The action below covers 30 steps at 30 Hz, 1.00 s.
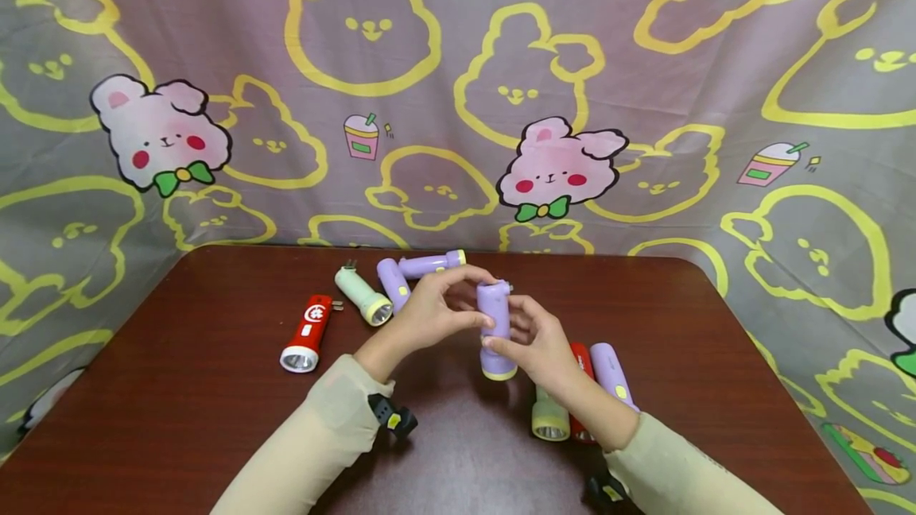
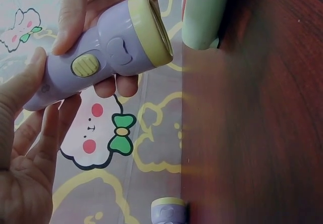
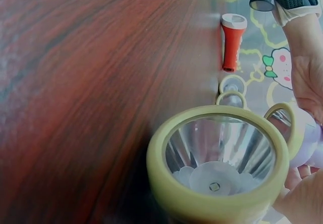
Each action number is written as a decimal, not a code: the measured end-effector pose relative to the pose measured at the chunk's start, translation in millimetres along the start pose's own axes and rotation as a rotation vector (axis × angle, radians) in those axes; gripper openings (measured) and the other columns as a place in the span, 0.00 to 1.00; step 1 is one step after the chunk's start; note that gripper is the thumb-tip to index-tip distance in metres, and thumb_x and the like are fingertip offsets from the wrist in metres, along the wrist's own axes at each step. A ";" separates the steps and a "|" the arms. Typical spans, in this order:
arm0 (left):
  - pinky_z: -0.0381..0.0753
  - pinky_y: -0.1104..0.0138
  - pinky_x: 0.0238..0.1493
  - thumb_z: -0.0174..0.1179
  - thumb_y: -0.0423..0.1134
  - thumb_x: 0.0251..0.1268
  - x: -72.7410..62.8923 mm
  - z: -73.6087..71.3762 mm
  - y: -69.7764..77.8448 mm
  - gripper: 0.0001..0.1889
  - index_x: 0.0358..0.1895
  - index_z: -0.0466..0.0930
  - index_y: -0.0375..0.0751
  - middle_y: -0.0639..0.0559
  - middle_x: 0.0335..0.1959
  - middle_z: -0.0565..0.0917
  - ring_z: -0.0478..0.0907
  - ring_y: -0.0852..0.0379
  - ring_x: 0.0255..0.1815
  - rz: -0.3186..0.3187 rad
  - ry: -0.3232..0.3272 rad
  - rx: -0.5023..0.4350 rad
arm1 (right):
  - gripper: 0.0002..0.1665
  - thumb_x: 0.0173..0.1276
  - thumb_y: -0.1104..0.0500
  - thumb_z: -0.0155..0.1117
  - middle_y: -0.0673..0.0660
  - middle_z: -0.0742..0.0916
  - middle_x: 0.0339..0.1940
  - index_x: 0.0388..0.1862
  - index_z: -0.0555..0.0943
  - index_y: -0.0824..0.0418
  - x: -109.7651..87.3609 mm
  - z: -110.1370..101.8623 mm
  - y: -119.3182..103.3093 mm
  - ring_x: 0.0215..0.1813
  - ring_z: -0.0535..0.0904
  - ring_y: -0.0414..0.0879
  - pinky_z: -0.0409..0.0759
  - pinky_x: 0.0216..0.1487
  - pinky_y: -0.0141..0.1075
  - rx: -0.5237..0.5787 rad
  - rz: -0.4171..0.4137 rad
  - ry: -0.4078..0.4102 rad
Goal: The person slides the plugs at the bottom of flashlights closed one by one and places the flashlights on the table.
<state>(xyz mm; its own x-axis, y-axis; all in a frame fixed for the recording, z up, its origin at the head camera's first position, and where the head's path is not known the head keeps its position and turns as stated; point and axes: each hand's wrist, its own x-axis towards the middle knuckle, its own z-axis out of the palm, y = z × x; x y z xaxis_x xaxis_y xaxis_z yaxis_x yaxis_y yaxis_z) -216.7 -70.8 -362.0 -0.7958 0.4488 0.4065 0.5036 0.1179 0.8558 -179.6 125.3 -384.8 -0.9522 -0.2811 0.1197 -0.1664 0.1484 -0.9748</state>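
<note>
Green torch (image 3: 218,166) lying close; left hand (image 1: 444,304), right hand (image 1: 538,344), both half curled, pinching purple torch (image 1: 501,324) (shiny end facing down).

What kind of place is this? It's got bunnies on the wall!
Maybe an indoor corner set up for filming. A cartoon-bunny curtain hangs behind a dark reddish-brown table, and what looks like a black wrist camera is strapped at the person's left sleeve.

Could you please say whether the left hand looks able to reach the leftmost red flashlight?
Probably yes: nothing covers the red flashlight, but the left hand must first release the purple flashlight, which the right hand also grips.
</note>
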 end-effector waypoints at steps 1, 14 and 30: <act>0.86 0.65 0.42 0.74 0.28 0.50 -0.1 0.0 0.3 0.25 0.54 0.80 0.36 0.39 0.46 0.86 0.85 0.56 0.39 0.000 0.002 0.000 | 0.30 0.60 0.70 0.71 0.72 0.85 0.53 0.61 0.71 0.69 0.1 -0.1 0.0 0.53 0.86 0.57 0.84 0.53 0.37 -0.001 0.000 0.000; 0.86 0.65 0.42 0.75 0.26 0.48 -0.7 1.9 0.9 0.25 0.53 0.79 0.34 0.38 0.46 0.85 0.86 0.55 0.38 0.003 0.048 -0.015 | 0.30 0.60 0.69 0.72 0.70 0.86 0.53 0.62 0.73 0.68 2.0 -0.5 -1.0 0.51 0.86 0.49 0.84 0.54 0.37 -0.016 -0.010 0.019; 0.86 0.67 0.40 0.74 0.25 0.49 -0.8 4.2 2.5 0.24 0.52 0.78 0.33 0.37 0.44 0.84 0.84 0.60 0.36 0.015 0.095 -0.052 | 0.30 0.62 0.68 0.71 0.69 0.86 0.53 0.62 0.73 0.66 0.8 -0.9 -7.7 0.49 0.86 0.44 0.84 0.52 0.36 0.009 0.020 0.035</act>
<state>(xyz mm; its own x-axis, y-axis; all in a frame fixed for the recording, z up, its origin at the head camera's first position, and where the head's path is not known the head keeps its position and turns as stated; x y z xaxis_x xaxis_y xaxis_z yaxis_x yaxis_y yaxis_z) -213.4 -67.1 -361.5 -0.8178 0.3642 0.4456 0.4996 0.0650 0.8638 -179.4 124.8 -377.0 -0.9636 -0.2453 0.1064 -0.1450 0.1449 -0.9788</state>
